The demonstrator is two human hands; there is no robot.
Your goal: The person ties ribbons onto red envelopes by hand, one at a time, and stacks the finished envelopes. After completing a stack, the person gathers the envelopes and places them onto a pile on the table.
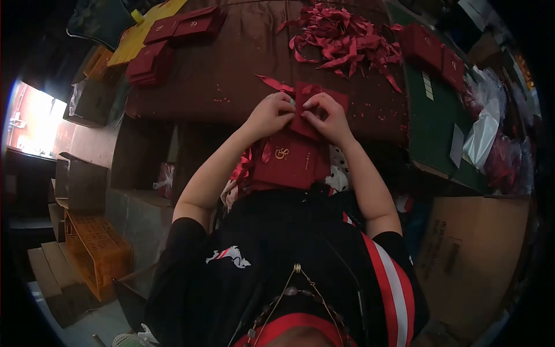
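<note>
At the near edge of the brown-covered table, both hands work over a flat dark red pouch [303, 125]. My left hand [273, 114] is closed, its fingertips pinching at a red ribbon [274, 84] on the pouch's left side. My right hand [328, 117] has thumb and forefinger bent together over the pouch, closed on the ribbon; the exact grip is partly hidden. Below them, a stack of red pouches [286, 165] with a gold logo rests on the lap. More loose red ribbon hangs at the stack's left side.
A heap of cut red ribbons [347, 40] lies on the brown tablecloth [243, 52]. Stacked red pouches [151, 62] sit at the left, others [428, 52] on a green box [430, 130] at the right. Plastic bags [485, 130], a cardboard box [471, 254] and an orange crate [98, 248] stand around.
</note>
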